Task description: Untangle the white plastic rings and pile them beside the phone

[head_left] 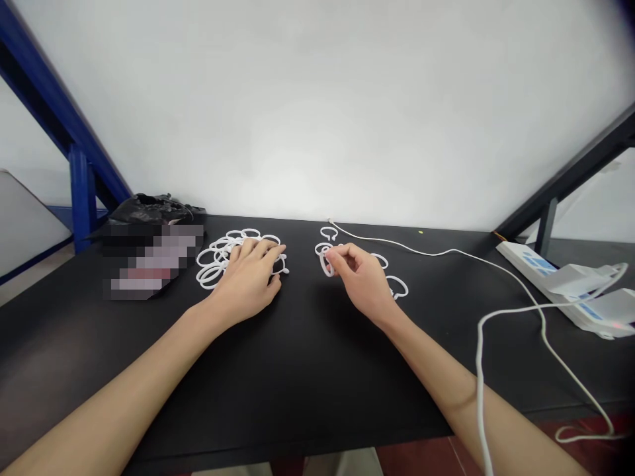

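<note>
My left hand [251,277] lies palm down with its fingers spread over a pile of white plastic rings [211,274], covering part of it. The rings look like open hoops with small knobs at their ends. My right hand [364,277] pinches one white ring [327,263] between thumb and fingertips, tilted a little above the table. Around that hand lie several loose rings, among them one behind it [328,233] and another beside the wrist [399,286].
A black table [307,370] carries everything. Far left are a crumpled black plastic bag [153,210] and a pixelated patch. A white cable [481,357] loops across the right side and over my right forearm, near a white power strip [540,268] with plugs. A white wall stands behind.
</note>
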Available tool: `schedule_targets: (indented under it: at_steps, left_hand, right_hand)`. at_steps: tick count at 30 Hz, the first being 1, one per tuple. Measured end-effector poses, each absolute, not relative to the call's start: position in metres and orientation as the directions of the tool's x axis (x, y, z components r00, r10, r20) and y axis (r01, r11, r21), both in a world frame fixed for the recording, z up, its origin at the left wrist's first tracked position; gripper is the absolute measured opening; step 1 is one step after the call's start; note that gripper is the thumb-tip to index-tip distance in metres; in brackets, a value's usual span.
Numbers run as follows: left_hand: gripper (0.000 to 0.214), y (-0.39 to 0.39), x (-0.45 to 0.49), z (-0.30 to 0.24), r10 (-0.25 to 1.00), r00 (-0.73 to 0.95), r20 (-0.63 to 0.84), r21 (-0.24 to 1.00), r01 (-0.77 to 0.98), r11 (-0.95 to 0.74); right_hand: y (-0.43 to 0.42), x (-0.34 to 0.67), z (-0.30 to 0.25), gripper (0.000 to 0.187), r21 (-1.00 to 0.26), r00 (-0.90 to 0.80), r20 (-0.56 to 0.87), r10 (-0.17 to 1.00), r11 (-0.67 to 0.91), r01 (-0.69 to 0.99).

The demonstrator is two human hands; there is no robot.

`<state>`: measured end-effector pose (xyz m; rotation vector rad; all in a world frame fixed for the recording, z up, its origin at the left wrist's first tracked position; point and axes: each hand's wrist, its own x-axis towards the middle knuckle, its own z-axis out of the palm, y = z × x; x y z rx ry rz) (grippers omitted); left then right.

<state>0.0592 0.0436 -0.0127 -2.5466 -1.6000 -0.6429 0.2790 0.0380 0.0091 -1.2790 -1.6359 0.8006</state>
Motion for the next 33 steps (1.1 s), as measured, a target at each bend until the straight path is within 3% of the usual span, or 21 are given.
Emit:
schedule_targets:
  at_steps: [6,10,16,21,29,33]
  left_hand:
    - [0.044,0.034,0.071,-0.006,0.787,0.407,0.464,0.223,0.806,-0.549]
    - [0.043,0.027,0.081,-0.002,0.752,0.45,0.482,0.273,0.739,-0.616]
    - [0.04,0.026,0.085,-0.002,0.76,0.442,0.477,0.313,0.722,-0.617]
    - [0.032,0.025,0.083,0.001,0.725,0.506,0.466,0.324,0.665,-0.673]
    - [0.021,0.023,0.085,0.002,0.72,0.54,0.435,0.35,0.636,-0.688]
    - [0.034,0.026,0.084,0.001,0.785,0.47,0.404,0.388,0.689,-0.612]
  right_hand:
    - [0.037,0.275,0.006,0.032,-0.965,-0.172,0.188,0.967,0.214,0.152]
    - [0.034,0.27,0.005,0.028,-0.97,-0.235,0.198,0.951,0.224,0.089]
    - [0.03,0.269,0.003,0.02,-0.932,-0.243,0.253,0.936,0.304,0.198]
    - [0.028,0.268,0.005,0.011,-0.793,-0.282,0.389,0.877,0.475,0.382]
    - [0.029,0.269,0.007,0.014,-0.822,-0.286,0.359,0.889,0.446,0.355]
    - [0.032,0.271,0.004,0.011,-0.82,-0.262,0.351,0.899,0.43,0.377]
